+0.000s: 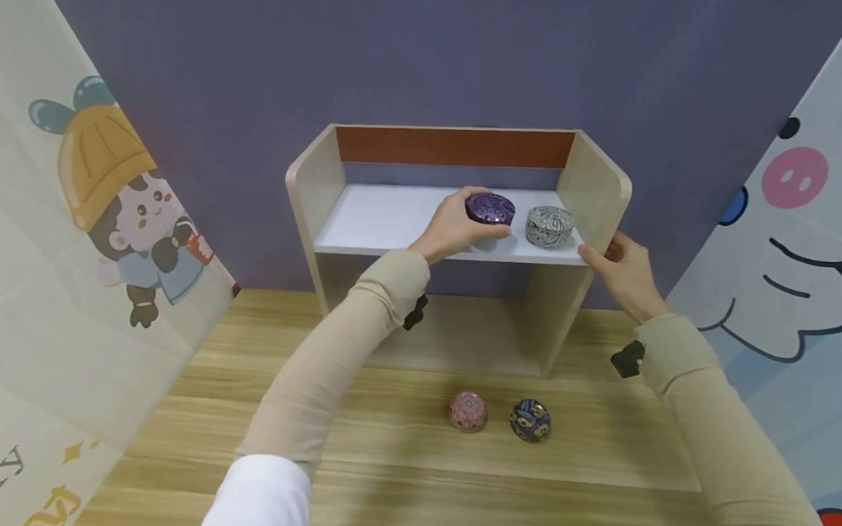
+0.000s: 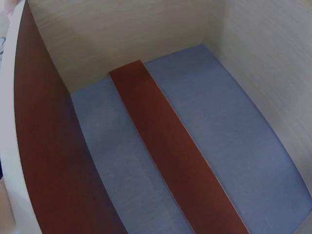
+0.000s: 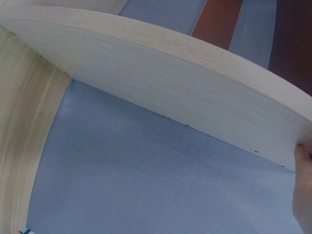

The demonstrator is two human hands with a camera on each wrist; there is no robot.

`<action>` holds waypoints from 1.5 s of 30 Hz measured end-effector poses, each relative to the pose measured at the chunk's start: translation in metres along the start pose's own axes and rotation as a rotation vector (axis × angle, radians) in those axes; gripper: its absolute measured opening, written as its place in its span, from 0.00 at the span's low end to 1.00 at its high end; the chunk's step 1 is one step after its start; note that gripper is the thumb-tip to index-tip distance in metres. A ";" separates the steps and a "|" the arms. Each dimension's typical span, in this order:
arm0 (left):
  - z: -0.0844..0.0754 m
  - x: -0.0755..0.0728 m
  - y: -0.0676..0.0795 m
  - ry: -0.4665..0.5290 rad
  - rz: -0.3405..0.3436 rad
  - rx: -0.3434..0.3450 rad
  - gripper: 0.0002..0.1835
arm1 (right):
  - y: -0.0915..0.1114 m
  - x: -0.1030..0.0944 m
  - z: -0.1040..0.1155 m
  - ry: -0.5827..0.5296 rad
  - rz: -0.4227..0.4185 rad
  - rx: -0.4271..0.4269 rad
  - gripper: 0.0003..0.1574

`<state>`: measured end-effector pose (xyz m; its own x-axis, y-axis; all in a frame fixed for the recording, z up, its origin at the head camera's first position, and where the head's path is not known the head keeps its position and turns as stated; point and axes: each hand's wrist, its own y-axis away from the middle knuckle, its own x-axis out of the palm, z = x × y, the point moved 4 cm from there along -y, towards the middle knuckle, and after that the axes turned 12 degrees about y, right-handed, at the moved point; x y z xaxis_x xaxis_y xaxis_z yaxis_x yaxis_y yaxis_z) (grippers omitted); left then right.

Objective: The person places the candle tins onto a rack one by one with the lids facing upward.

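Note:
My left hand [image 1: 456, 224] grips a round purple patterned tin [image 1: 490, 209] between thumb and fingers, close over the white upper board [image 1: 384, 214] of a small two-tier shelf. To the right of that tin, a black-and-white patterned tin [image 1: 549, 227] sits on the same board near its front corner. My right hand [image 1: 626, 277] holds the shelf's right side panel [image 1: 595, 187], thumb at the front edge and fingers on the outer face. In the right wrist view, part of the right hand [image 3: 303, 187] shows against the panel's outer face [image 3: 195, 92].
On the wooden table [image 1: 400, 465] in front of the shelf lie a pink-red patterned tin [image 1: 468, 411] and a dark blue floral tin [image 1: 530, 421]. A brown-red back rail [image 1: 452, 146] spans the shelf's top rear. Behind it stands a blue-grey partition [image 1: 414, 54].

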<state>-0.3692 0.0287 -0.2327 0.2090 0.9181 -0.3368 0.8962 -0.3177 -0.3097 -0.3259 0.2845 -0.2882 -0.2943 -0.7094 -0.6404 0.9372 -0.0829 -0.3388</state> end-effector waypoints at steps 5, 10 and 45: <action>0.003 0.004 -0.001 -0.010 0.008 -0.009 0.41 | 0.001 0.001 0.000 0.010 0.005 0.018 0.36; 0.005 0.004 -0.003 -0.031 0.016 -0.025 0.43 | 0.001 -0.001 0.001 -0.006 -0.006 -0.005 0.35; 0.009 0.001 -0.005 -0.134 0.115 -0.121 0.45 | 0.000 0.000 0.001 -0.004 -0.008 -0.016 0.34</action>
<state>-0.3765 0.0291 -0.2392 0.2660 0.8349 -0.4819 0.9114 -0.3806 -0.1563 -0.3260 0.2835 -0.2871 -0.3014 -0.7113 -0.6350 0.9316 -0.0778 -0.3551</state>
